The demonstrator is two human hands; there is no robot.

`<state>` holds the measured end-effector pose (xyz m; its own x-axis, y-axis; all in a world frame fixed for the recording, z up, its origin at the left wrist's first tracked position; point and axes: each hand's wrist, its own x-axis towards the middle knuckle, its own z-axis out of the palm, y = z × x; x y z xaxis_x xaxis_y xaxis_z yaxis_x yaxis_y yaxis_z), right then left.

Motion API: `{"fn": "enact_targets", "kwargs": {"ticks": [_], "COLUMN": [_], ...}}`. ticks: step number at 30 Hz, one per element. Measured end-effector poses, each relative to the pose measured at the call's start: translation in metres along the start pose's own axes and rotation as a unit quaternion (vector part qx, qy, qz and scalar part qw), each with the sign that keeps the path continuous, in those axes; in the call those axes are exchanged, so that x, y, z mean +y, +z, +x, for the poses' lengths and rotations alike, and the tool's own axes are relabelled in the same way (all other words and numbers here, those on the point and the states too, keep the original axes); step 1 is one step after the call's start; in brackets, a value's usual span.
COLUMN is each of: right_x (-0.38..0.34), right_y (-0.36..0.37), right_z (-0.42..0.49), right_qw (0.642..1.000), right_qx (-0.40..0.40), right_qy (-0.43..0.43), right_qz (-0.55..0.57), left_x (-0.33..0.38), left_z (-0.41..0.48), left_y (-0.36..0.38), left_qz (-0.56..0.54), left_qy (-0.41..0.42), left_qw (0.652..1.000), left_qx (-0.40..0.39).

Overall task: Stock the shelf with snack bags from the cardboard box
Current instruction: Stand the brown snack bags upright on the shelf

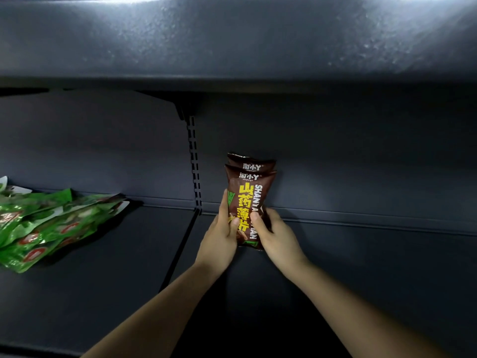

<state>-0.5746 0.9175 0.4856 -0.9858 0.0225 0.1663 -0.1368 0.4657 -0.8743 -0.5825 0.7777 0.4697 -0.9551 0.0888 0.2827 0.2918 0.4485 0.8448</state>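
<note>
Two brown snack bags (249, 192) with yellow lettering stand upright, one behind the other, near the back of the dark shelf (361, 267). My left hand (223, 232) grips their left edge, thumb across the front. My right hand (275, 232) grips the right edge, thumb on the front too. Both arms reach in from below. The cardboard box is out of view.
A heap of green snack bags (49, 223) lies on the left shelf section. A slotted upright (195, 164) and a seam divide the two sections. Another dark shelf (232, 47) hangs overhead. Bare shelf surface extends to the right of the brown bags.
</note>
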Motion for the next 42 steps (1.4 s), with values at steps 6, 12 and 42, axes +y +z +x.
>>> {"fn": "enact_targets", "kwargs": {"ticks": [6, 12, 42], "right_x": [-0.011, -0.002, -0.028], "right_y": [-0.001, 0.003, -0.035], "right_z": [0.009, 0.003, -0.014], "right_qw": [0.999, 0.999, 0.996], "right_qx": [0.003, -0.034, -0.034], "right_qy": [0.018, 0.018, 0.017], "right_qz": [-0.027, 0.007, -0.078], "left_x": [0.004, 0.012, 0.034], "left_z": [-0.002, -0.006, -0.026], "left_y": [-0.003, 0.000, -0.010], "left_qz": [-0.047, 0.094, 0.091], "left_qy": [-0.032, -0.022, -0.091], "left_qw": [0.998, 0.995, 0.990], "left_qx": [0.031, 0.011, 0.051]}}
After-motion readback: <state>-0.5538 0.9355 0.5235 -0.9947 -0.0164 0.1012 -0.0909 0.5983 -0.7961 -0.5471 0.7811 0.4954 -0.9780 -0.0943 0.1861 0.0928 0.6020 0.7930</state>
